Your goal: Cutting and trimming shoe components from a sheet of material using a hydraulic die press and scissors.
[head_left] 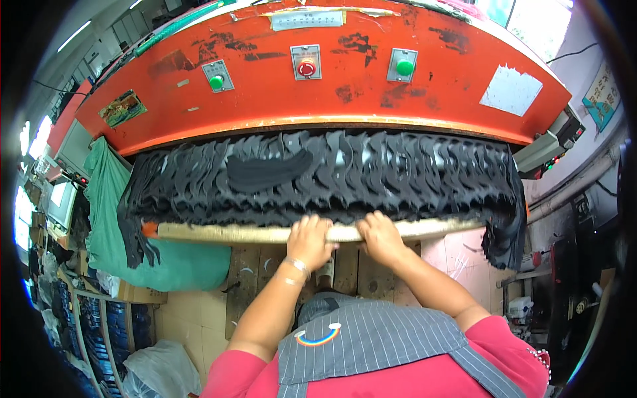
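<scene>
Head view shows both hands at the centre of the frame, gripping the front edge of a long pale wooden board: the left hand has its fingers curled over the edge, a bracelet on its wrist, and the right hand is clamped on the same edge just beside it. On the board, across the middle of the frame, lies a black sheet cut through with rows of curved shapes, one black cut-out piece resting on top left of centre. Above it spans an orange press head with two green buttons and a red one.
</scene>
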Demonstrator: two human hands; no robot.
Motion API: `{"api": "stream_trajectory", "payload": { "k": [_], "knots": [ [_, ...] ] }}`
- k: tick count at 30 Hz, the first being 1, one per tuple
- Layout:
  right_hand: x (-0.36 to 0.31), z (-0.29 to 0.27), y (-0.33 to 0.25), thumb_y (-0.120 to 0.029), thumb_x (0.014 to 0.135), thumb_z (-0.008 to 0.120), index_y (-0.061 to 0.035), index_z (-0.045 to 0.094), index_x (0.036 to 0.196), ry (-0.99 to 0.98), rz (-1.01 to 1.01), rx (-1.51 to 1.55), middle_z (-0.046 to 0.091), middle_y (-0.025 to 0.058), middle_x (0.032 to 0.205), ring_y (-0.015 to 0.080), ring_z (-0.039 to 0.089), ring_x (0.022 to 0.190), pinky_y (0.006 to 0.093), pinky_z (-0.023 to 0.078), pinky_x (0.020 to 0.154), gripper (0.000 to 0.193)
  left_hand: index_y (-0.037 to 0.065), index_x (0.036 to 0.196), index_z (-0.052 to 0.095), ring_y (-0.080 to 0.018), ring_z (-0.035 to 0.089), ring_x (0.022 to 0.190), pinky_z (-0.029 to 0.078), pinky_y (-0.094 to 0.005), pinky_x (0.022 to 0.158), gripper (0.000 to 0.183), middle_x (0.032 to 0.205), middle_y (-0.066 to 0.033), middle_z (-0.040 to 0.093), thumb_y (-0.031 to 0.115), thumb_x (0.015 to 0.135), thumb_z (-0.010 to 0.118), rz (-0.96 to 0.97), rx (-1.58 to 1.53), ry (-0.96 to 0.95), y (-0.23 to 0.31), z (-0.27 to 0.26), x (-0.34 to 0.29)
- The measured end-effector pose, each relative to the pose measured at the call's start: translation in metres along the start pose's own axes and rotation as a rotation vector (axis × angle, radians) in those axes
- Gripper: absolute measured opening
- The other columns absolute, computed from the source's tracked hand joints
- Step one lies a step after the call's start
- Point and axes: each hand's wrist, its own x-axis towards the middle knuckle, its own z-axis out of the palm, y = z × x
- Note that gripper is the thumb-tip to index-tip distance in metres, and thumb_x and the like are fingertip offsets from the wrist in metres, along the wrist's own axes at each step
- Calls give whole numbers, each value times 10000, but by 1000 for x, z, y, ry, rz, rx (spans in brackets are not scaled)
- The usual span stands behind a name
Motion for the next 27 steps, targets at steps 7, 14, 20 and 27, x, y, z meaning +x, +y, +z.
{"api": "stream_trajectory", "payload": {
  "k": [7, 14, 20, 27],
  "knots": [
    [117, -82, 69, -290, 832, 656, -52, 669, 996, -355, 53, 517, 671, 172, 937, 349, 639, 910, 403, 502, 789, 290, 39, 901, 699, -296, 651, 816, 506, -364, 766, 227, 847, -129, 684, 245, 805, 702, 92, -362, 157, -55, -71, 101],
    [298, 32, 139, -246, 837, 645, -42, 635, 1095, 106, -39, 190, 610, 121, 1131, 311, 558, 1091, 395, 456, 928, 329, 48, 1109, 640, -343, 593, 1051, 472, -380, 924, 268, 1133, -157, 631, 129, 873, 542, -66, -112, 379, -183, 5, 276],
    [346, 60, 179, -283, 803, 694, -79, 623, 1178, -340, -72, 29, 564, 118, 1213, 303, 517, 1149, 399, 449, 953, 433, 223, 1399, 435, -231, 272, 1402, 184, -447, 1152, 520, 1496, -37, 350, 118, 891, 457, -264, 251, 41, -194, 64, 323],
    [332, 53, 175, -244, 756, 733, 2, 626, 1061, -203, -72, -76, 588, 152, 1114, 314, 529, 1107, 411, 461, 922, 406, 221, 1399, 440, -237, 276, 1401, 190, -436, 1152, 521, 1504, -20, 340, 106, 891, 432, -267, 276, 71, -188, 62, 332]
  ]
}}
